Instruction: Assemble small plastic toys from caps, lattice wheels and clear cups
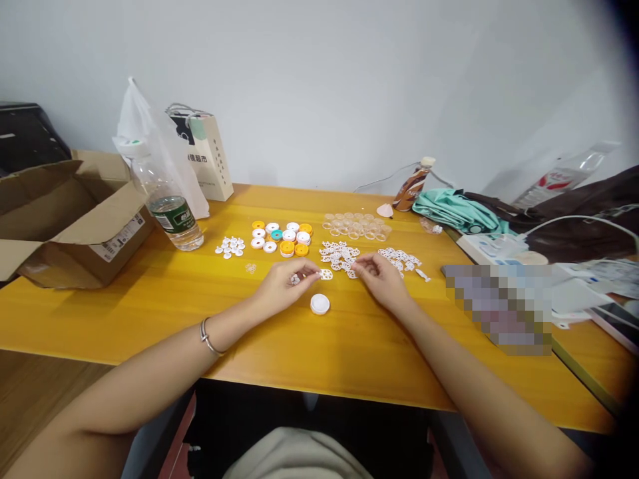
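At the middle of the yellow wooden tabletop, taking the round white-topped disc with an orange lower edge as our clock's hub and the wall as twelve, our left hand sits between ten and eleven o'clock, grasping a flat, rounded, white perforated plastic piece between thumb and forefinger. That piece points toward our right, above the hub at twelve. Something small and pale shows beneath our left fingers, too unclear for us to name. Our right hand is at two o'clock, its fingers bent and their tips at the near edge of a heap of white openwork plastic pieces, which lies toward one; we cannot tell whether it grips any of them. Just beyond that hand, also at two, we see a second spread of small white plastic parts. Farther out at one stand rows of clear round plastic cups. Toward eleven we have a cluster of white, orange and teal round plastic rings, and at ten small white plastic discs, with a clear water bottle with a green label beyond them.
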`<state>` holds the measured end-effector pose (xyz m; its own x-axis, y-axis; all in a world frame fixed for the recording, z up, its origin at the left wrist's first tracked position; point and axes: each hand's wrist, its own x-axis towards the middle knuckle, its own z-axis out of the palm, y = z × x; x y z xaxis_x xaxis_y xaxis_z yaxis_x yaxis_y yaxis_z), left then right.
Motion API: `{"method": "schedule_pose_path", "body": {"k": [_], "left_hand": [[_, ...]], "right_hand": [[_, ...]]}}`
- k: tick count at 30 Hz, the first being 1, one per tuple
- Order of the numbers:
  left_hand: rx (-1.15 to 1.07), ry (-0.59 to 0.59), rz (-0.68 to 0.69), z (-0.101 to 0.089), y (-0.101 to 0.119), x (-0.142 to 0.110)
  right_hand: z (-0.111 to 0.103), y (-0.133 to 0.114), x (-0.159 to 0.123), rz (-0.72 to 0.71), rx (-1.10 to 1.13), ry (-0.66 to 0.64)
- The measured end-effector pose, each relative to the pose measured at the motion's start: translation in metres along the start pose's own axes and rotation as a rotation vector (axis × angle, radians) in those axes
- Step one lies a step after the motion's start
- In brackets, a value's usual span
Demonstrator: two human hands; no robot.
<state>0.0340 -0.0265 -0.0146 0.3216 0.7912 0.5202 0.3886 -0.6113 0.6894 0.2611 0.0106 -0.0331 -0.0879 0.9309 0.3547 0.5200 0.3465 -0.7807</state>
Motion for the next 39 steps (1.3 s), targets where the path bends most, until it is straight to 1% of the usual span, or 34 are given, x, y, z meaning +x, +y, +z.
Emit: {"method": "schedule_pose_path", "body": {"k": [3, 6, 10, 14, 18, 21, 25, 31, 33, 35, 39], "left_hand": [[0.01, 0.017, 0.003, -0.002, -0.002, 0.001], [0.016, 0.015, 0.008, -0.003, -0.001, 0.001], [0.025, 0.008, 0.014, -0.002, 0.0, 0.001], [0.03, 0.004, 0.017, -0.003, -0.002, 0.002], [0.036, -0.006, 0.03, -0.003, -0.002, 0.002], [0.048, -0.009, 0.04, -0.004, -0.002, 0.002], [0.063, -0.02, 0.045, -0.005, 0.0, 0.002], [0.054, -0.035, 0.042, -0.005, 0.001, 0.002], [0.053, -0.044, 0.037, -0.004, 0.0, 0.001], [0.052, -0.05, 0.031, -0.004, 0.001, 0.001], [0.038, -0.045, 0.023, -0.004, 0.002, 0.001]], "right_hand": [[0.001, 0.008, 0.001, -0.076, -0.224, -0.077], [0.003, 0.007, -0.001, -0.104, -0.295, -0.121], [-0.001, 0.002, -0.003, -0.078, -0.278, -0.13], [-0.006, -0.003, -0.003, -0.007, -0.164, -0.098], [-0.01, -0.003, -0.002, 0.072, -0.099, -0.176], [-0.014, 0.001, -0.001, 0.117, -0.099, -0.24], [-0.024, 0.003, 0.001, 0.112, -0.146, -0.287], [-0.035, -0.003, 0.0, 0.117, -0.247, -0.329], [-0.035, -0.008, -0.001, 0.135, -0.192, -0.328], [-0.033, -0.014, -0.003, 0.151, -0.064, -0.299], [-0.02, -0.028, -0.007, 0.129, 0.226, -0.166]]}}
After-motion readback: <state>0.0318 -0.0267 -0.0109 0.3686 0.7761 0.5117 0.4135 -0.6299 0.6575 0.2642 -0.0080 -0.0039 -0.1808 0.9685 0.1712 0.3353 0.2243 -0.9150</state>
